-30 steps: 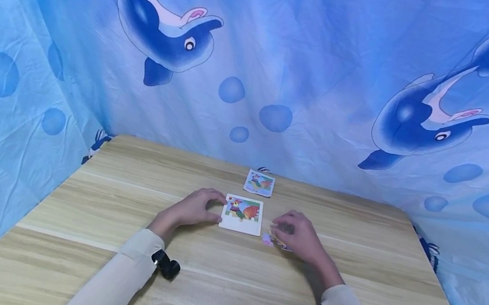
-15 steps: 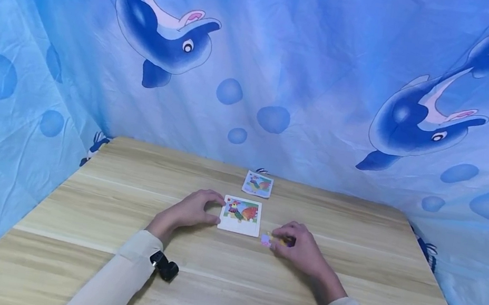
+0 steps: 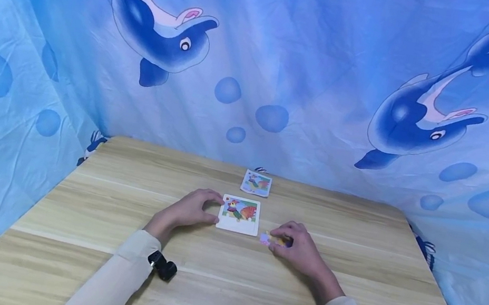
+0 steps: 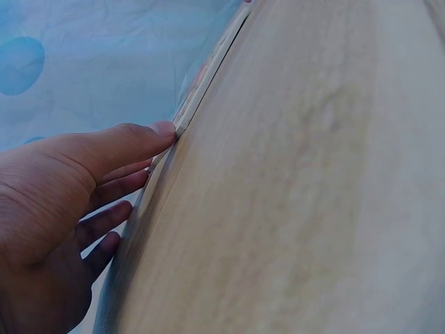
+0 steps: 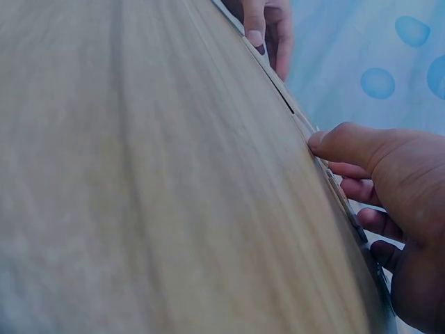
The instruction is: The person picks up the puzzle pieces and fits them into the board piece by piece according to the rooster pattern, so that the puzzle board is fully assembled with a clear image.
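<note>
Desk (image 3: 212, 296), wood-grain, one, bearing the rooster jigsaw board, from which all places are given. Right hand (image 3: 299, 246), right of the board: the latest change, down among the loose pieces, where one second ago it stood over them with thumb and index apart; since half a second ago, nearly unaltered. Thumb and index now curve in from opposite sides and appear to pinch a yellow piece; whether it is lifted cannot be told. Judged by this, handling has passed from hovering to gripping, with nothing newly set. Left hand (image 3: 191, 212), at the board's left edge: thumb and index spread wide, fingers loose, thumb tip touching a corner, nothing clasped; same pose as earlier. Rooster jigsaw board (image 3: 235, 225), flat, one: upper part pictured, lower strip blank, both as one second ago. Picture card (image 3: 256, 183), beyond the board and apart from it, showing a similar bird; undisturbed. Yellow jigsaw piece (image 3: 278, 241), right of the board, partly hidden by fingers. Lilac jigsaw piece (image 3: 265, 239), just beside the board's near right corner.
</note>
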Tool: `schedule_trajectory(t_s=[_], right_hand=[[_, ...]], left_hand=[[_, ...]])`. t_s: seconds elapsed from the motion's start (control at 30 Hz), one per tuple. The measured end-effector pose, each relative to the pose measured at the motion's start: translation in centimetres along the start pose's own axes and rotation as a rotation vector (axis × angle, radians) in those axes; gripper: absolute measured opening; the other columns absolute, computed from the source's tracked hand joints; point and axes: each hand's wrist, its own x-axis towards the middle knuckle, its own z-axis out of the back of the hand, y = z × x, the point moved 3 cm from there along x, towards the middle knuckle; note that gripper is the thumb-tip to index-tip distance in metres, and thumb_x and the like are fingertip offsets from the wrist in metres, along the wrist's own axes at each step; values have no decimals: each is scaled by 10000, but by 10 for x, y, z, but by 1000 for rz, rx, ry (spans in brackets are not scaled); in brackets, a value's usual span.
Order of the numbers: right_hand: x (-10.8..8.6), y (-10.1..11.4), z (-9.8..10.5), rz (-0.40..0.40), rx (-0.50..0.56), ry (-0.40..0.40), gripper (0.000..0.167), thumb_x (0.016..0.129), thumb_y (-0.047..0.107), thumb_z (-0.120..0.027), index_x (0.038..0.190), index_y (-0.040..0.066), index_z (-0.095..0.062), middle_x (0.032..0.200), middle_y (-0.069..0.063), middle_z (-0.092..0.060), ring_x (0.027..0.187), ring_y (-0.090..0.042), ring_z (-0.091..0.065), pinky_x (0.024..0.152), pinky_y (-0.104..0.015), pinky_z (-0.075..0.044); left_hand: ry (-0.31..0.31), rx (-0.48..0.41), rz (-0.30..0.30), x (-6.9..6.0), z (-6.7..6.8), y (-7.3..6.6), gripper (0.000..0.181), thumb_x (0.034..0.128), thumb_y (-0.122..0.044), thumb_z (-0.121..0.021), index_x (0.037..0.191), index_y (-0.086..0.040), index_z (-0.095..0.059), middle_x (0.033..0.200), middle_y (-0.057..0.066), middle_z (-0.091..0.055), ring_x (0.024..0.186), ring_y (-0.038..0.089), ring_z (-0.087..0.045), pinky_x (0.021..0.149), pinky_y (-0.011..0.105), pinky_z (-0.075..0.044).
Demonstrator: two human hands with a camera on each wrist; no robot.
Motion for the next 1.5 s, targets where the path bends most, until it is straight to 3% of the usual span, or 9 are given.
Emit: schedule_trajectory(t_s=[0.53, 0.83, 1.07, 1.37, 1.5], right_hand=[[-1, 2, -2, 50, -19, -33, 209, 836, 232, -852, 1038, 238, -796, 1107, 64, -676, 1052, -134, -553, 884, -297, -520], [2, 3, -2, 62, 17, -33, 220, 854, 265, -846, 1066, 232, -796, 1086, 70, -675, 969, -124, -584, 792, -229, -521], [12, 17, -3, 90, 31, -34, 223, 856, 243, -850, 1068, 199, -793, 1098, 48, -681, 951, -154, -599, 757, -240, -532], [33, 34, -13, 75, 53, -27, 212, 883, 253, -827, 1080, 185, -786, 1130, 51, -672, 1069, -168, -611, 886, -354, -559], [44, 41, -18, 79, 62, -34, 211, 887, 255, -824, 1084, 187, -787, 1120, 59, -665, 1064, -167, -605, 883, -367, -551]], left_hand=[[-1, 1, 3, -2, 0, -2, 475, 878, -235, -812, 1317, -108, -681, 1440, 96, -610, 1416, 331, -506, 1241, 530, -363], [-2, 12, 2, -2, 0, -2, 482, 877, -243, -812, 1322, -109, -680, 1448, 101, -603, 1420, 335, -500, 1245, 533, -357], [-3, 5, 9, -3, 1, -1, 480, 877, -240, -813, 1319, -108, -681, 1453, 103, -599, 1425, 341, -495, 1243, 542, -355], [-4, 2, -1, -3, -1, -1, 490, 878, -242, -813, 1326, -98, -679, 1454, 110, -599, 1422, 350, -497, 1239, 553, -355], [-7, 2, -1, -2, -1, -2, 491, 878, -240, -812, 1328, -97, -678, 1455, 110, -600, 1424, 348, -496, 1242, 548, -354]])
